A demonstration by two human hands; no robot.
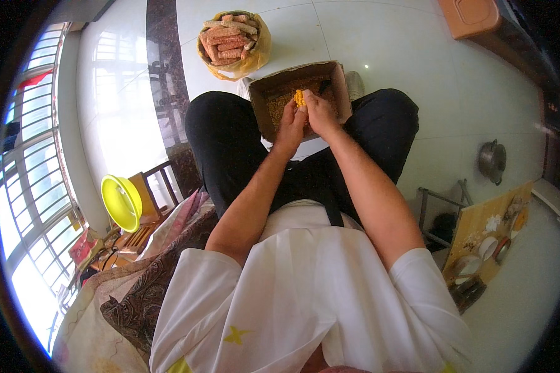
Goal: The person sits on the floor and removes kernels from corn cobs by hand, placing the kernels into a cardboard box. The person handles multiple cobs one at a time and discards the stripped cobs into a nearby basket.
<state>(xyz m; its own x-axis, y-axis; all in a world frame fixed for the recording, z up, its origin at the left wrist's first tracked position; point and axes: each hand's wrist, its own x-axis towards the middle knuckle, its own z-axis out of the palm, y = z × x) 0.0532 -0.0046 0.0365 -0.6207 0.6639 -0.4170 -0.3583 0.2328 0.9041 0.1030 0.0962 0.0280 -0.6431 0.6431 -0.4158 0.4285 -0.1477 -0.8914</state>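
Both hands meet over an open cardboard box (339,86) that stands between my knees. My left hand (291,122) grips the near side of a yellow corn cob (299,98) from below. The fingers of my right hand (319,112) press on the cob's right side, the thumb near its top. Loose corn kernels (275,109) cover the bottom of the box. Part of the cob is hidden by the fingers.
Beyond the box, a yellow bag (261,51) holds several bare corncobs (224,39) on the tiled floor. A lime-green basin (133,203) is at the left. To the right are a metal pot (492,162) and a low wooden table (476,224) with bowls.
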